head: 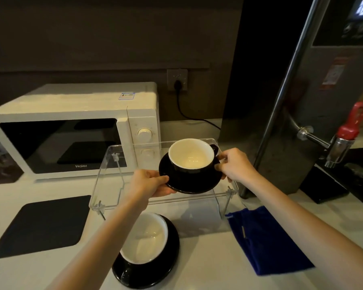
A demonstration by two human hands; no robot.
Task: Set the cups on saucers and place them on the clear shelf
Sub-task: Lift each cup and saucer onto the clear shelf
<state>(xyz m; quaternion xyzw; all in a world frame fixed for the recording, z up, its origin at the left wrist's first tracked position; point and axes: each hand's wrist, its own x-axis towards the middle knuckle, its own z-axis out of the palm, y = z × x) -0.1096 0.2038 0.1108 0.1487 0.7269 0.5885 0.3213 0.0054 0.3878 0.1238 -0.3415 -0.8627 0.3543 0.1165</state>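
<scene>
A black cup with a white inside (190, 153) stands on a black saucer (192, 183) over the top of the clear shelf (105, 170). My left hand (150, 183) grips the saucer's left rim and my right hand (235, 164) grips its right rim beside the cup's handle. I cannot tell whether the saucer rests on the shelf or hovers just above it. A second black cup with a white inside (147, 239) sits on its own black saucer (168, 266) on the white counter in front of the shelf, partly hidden by my left forearm.
A white microwave (71, 126) stands behind the shelf at the left. A steel water boiler (302, 101) with a red-handled tap (348, 130) rises at the right. A black mat (44, 225) lies front left, a blue cloth (264, 239) front right.
</scene>
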